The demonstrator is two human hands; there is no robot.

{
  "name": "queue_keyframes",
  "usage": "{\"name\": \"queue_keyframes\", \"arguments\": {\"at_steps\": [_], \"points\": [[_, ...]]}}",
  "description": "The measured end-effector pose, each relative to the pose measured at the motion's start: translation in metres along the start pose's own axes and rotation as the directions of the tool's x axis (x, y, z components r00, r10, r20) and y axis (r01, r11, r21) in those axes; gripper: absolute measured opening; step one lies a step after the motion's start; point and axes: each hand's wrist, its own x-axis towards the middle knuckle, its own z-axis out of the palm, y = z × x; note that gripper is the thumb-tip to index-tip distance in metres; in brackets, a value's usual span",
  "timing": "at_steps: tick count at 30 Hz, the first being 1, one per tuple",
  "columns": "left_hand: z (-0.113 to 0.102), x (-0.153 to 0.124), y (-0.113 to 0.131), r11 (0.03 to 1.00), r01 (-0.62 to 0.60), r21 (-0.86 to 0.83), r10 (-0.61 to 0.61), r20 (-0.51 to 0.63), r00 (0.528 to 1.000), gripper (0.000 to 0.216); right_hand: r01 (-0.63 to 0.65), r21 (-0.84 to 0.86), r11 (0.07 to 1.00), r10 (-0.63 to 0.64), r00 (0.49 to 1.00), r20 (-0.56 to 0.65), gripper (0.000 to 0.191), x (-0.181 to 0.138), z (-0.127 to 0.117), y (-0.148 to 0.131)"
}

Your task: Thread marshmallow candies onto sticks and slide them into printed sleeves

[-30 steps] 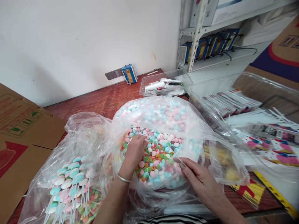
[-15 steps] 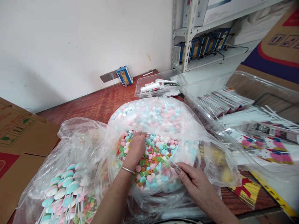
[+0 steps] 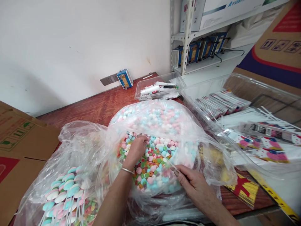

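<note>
A large clear plastic bag (image 3: 150, 121) lies spread open, full of pastel round candies (image 3: 162, 146) mixed with small colourful gummy rings (image 3: 148, 168). Over the candies, near the bag's inner edge, is my left hand (image 3: 137, 147), its fingers curled together; what they pinch is hidden. My right hand (image 3: 194, 183) grips a thin white stick (image 3: 172, 164) between thumb and fingers, its far end pointing over the candies. Down at the left, a second clear bag (image 3: 80, 135) holds several pastel candy lollipops (image 3: 68, 188) on white sticks, with gummies beside them.
Clear bins at the right hold printed packets (image 3: 221, 103), white sticks and colourful wrappers (image 3: 265, 147). A smaller clear tray (image 3: 161, 89) with pens stands behind the bag. Cardboard boxes flank both sides. A blue device (image 3: 125, 78) sits by the wall; a metal shelf (image 3: 187, 37) stands behind.
My left hand has come up slightly from among the candies, its fingers now curled and more visible. My right hand keeps the stick in nearly the same place. The view has shifted a little.
</note>
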Motion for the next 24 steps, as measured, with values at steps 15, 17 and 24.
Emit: {"name": "queue_keyframes", "arguments": {"at_steps": [15,17,24], "points": [[0.011,0.024,0.009,0.997,0.02,-0.068,-0.014,0.092,0.996,0.018,-0.015,0.014,1.0,0.015,1.0,-0.001,0.032,0.004,0.001,0.004],[0.012,0.022,0.009,0.993,0.039,-0.112,-0.031,0.07,0.997,0.015,-0.014,0.019,1.0,0.014,1.0,-0.004,0.031,0.004,0.001,0.004],[0.008,-0.001,0.016,0.93,0.101,-0.354,-0.12,-0.033,0.992,0.017,-0.012,-0.04,0.999,0.011,0.999,-0.045,0.032,0.003,0.002,-0.003]]}}
